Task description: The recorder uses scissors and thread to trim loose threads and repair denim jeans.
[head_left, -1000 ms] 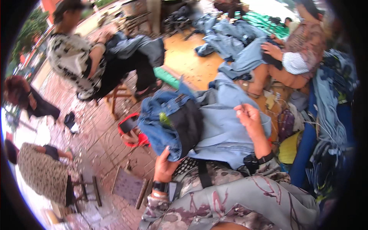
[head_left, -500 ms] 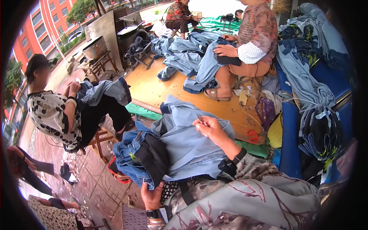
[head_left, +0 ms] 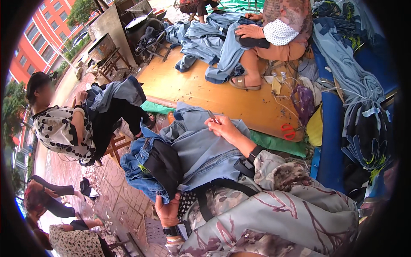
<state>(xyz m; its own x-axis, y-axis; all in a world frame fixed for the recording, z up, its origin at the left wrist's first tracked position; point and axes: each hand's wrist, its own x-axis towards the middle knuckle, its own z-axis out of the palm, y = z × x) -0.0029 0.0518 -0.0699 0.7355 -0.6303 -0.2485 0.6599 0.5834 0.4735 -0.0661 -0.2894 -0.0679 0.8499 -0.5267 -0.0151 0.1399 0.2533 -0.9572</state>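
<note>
The right hand (head_left: 227, 128) is pinching a small metal tool (head_left: 212, 116) above the soft, heavy blue denim garment (head_left: 201, 150), while the left hand (head_left: 168, 210) is gripping its floppy lower edge, probably the best hold.

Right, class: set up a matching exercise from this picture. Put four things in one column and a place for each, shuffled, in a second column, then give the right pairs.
Things:
1. right hand
2. left hand
3. red scissors
4. black pouch

Places:
A. on the wooden platform, near its edge
B. under the lower hem of the denim garment
C. on top of the denim, pinching a small metal tool
D. lying on the denim over the lap

Pairs: 1-C, 2-B, 3-A, 4-D
</note>
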